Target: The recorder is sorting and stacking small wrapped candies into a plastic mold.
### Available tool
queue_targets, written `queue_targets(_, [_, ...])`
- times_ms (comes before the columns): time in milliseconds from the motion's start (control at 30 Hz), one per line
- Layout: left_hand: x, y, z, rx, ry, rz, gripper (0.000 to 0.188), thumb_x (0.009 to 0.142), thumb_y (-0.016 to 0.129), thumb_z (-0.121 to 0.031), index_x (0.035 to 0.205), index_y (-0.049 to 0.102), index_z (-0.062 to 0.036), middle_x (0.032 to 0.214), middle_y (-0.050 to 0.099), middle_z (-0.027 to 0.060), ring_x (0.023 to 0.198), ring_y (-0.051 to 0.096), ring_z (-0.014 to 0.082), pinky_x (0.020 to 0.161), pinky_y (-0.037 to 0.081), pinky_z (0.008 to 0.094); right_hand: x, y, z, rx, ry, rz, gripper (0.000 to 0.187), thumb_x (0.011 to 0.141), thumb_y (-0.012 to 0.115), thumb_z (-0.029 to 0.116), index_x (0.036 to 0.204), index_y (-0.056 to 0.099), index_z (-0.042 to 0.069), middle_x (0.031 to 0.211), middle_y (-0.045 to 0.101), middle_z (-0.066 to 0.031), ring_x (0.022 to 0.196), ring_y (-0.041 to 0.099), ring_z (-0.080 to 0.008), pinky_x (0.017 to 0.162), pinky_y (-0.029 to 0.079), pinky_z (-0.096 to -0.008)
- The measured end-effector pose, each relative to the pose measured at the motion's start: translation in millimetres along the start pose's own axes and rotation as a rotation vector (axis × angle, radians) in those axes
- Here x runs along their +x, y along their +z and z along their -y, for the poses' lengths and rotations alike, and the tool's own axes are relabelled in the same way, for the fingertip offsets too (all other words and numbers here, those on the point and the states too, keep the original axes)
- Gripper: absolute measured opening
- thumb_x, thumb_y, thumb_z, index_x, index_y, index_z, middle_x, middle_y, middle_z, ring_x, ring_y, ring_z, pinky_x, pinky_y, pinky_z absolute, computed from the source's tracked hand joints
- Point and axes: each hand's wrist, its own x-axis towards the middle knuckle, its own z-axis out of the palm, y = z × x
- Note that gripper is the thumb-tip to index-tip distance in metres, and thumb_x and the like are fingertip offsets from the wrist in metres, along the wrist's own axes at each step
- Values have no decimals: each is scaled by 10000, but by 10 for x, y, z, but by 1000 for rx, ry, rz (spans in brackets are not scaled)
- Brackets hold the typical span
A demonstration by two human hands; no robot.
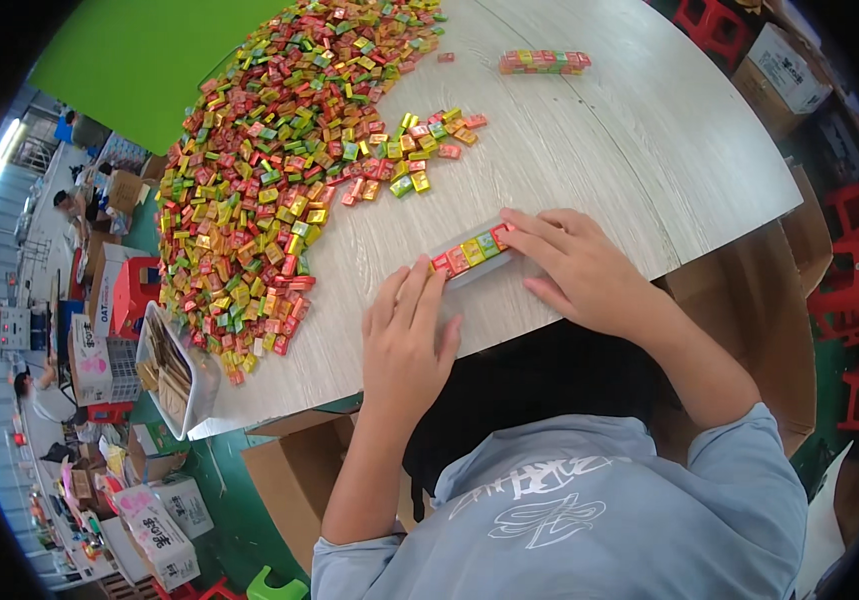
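Observation:
Near the table's front edge lies a short row of small wrapped candies (471, 253), red, yellow and green, in a narrow pale tray (479, 268). My left hand (407, 340) grips its left end, fingertips on the end candies and thumb at the near side. At the right end, my right hand (581, 270) closes over the tray, its fingers lying across the far side and its thumb on the near side. Parts of both ends are hidden under my fingers. A large heap of the same candies (279, 150) spreads over the left side of the table.
A filled candy pack (545, 63) lies at the far side of the table (639, 130). A white bin (185, 400) with brown pieces stands at the left edge. Behind the heap is a green panel (139, 60). Cardboard boxes (294, 480) and red stools (849, 290) surround the table.

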Motion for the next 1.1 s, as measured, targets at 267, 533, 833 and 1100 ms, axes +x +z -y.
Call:
queue_targets(267, [72, -61, 33, -264, -72, -32, 396, 877, 764, -97, 1254, 660, -42, 1373, 617, 163, 1316, 537, 397, 1122, 436, 484, -43, 24, 122, -116, 17, 20, 686, 887, 757, 149, 1515, 488, 86, 1601, 476, -145, 1441, 459, -350, 1175, 381, -481])
queue_targets(533, [104, -46, 116, -473, -87, 32, 210, 881, 781, -52, 1069, 692, -27, 1263, 607, 150, 1109, 633, 329, 948, 520, 414, 213, -86, -2, 129, -27, 73, 239, 879, 807, 234, 1014, 657, 107, 1177, 631, -82, 1117, 607, -312, 999, 480, -444])
queue_targets(833, [88, -59, 93, -509, -105, -8, 332, 845, 806, -29, 1142, 660, -10, 1291, 587, 163, 1154, 624, 350, 986, 521, 414, 333, -138, -116, 58, -229, 127, 223, 916, 764, 295, 957, 653, 105, 1059, 683, -58, 1010, 622, -284, 929, 497, -431])
queue_targets(1100, [96, -71, 139, -574, -137, 38, 508, 812, 823, -20, 1272, 609, -5, 1256, 611, 186, 1144, 624, 377, 999, 513, 409, 404, -214, -105, -298, -515, 155, 163, 872, 734, 227, 899, 624, 110, 939, 647, -52, 892, 656, -238, 815, 523, -379])
